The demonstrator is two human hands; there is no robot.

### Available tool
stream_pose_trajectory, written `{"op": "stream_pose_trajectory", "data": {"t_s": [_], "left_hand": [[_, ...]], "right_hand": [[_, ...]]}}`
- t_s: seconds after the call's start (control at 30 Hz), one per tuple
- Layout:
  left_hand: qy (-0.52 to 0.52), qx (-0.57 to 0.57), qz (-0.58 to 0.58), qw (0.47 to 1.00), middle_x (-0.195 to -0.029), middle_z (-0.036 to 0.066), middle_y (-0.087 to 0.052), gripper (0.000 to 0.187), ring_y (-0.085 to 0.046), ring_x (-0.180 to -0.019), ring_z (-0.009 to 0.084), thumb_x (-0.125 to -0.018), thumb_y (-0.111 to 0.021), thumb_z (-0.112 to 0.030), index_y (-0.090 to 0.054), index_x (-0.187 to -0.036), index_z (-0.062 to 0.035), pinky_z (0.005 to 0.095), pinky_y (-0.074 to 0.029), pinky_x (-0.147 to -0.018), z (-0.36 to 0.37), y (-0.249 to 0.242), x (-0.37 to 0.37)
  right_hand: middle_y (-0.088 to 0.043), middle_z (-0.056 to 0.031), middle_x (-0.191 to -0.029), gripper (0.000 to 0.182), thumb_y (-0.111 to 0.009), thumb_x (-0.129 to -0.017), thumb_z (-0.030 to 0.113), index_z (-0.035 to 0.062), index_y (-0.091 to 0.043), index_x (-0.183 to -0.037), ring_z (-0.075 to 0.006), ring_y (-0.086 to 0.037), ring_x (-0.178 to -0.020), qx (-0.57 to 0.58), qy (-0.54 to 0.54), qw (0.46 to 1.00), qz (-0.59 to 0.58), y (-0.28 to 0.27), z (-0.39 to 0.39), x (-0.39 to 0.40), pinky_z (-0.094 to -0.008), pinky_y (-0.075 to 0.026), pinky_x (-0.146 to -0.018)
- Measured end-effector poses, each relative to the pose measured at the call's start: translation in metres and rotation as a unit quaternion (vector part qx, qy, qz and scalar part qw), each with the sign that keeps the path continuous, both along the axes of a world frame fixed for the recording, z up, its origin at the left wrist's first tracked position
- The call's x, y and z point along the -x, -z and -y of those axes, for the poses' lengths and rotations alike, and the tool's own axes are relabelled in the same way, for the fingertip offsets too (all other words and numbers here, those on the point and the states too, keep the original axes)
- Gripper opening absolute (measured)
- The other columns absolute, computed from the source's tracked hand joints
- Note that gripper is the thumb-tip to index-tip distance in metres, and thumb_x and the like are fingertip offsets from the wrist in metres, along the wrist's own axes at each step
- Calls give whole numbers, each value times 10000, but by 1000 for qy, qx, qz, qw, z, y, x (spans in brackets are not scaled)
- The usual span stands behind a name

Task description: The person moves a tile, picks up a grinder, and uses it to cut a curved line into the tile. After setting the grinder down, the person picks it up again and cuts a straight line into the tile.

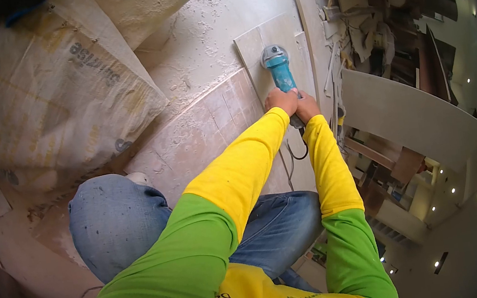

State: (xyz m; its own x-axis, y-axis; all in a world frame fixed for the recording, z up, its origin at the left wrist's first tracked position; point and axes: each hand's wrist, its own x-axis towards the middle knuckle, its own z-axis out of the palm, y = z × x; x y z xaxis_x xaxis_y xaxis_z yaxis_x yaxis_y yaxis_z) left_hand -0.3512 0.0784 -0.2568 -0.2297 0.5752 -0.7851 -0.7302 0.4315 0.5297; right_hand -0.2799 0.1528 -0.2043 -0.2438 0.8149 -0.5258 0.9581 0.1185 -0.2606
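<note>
A teal angle grinder (281,72) lies over a pale tile or board (250,48), its round guard and disc end farthest from me. My left hand (281,101) is wrapped round the grinder's body from the left. Close beside it, my right hand (306,107) grips the rear part of the tool. A dark cord hangs from the back end. Whether the disc touches the surface cannot be made out.
Large dusty sacks (55,82) lie at the upper left. Scored, dusty panels (188,131) extend left of the grinder. My bent knees in jeans (118,222) are below. Stacked boards and scrap (361,30) stand at the right, beside a curved pale panel (414,111).
</note>
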Motion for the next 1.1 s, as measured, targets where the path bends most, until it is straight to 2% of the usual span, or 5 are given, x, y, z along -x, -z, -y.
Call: {"op": "stream_pose_trajectory", "data": {"t_s": [0.3, 0.4, 0.47, 0.8, 1.1], "left_hand": [[38, 11, -14, 999, -1148, 290, -657, 534, -628, -1115, 415, -817, -707, -407, -698, -1088, 53, 412, -483, -976, 12, -8, 19], [47, 8, -1, 999, -1167, 296, -647, 558, -624, -1127, 412, -807, -720, -415, -693, -1089, 66, 408, -480, -986, 16, -9, 28], [92, 7, 12, 996, -1250, 230, -638, 519, -609, -1180, 374, -826, -726, -374, -672, -1172, 10, 402, -478, -1013, 16, -8, 34], [112, 2, 14, 994, -1264, 226, -634, 515, -619, -1174, 361, -808, -721, -361, -679, -1164, 9, 397, -484, -1009, 23, -4, 48], [130, -24, 16, 991, -1273, 229, -630, 471, -625, -1171, 356, -809, -666, -279, -674, -1176, 16, 391, -485, -1010, 22, 4, 55]], "right_hand": [[-702, -116, -934, 475, -708, -832, 369, -16, -672, -1107, -160, -645, -785, 18, 30, 999, -7, 0, 8, 3, -317, -523, -710], [-703, -120, -934, 490, -701, -833, 386, -21, -671, -1105, -171, -651, -800, 16, 40, 999, -2, 3, 9, 4, -323, -524, -725], [-706, -132, -944, 521, -692, -830, 411, -30, -670, -1106, -184, -659, -816, 18, 33, 999, -4, 11, 4, -2, -330, -524, -736], [-708, -171, -954, 563, -661, -826, 449, -49, -676, -1086, -232, -676, -839, 9, 56, 998, 22, 15, 9, 3, -351, -518, -753], [-710, -194, -962, 566, -638, -819, 446, -63, -676, -1065, -256, -685, -860, 13, 56, 997, 53, 11, 18, 12, -356, -516, -770]]}}
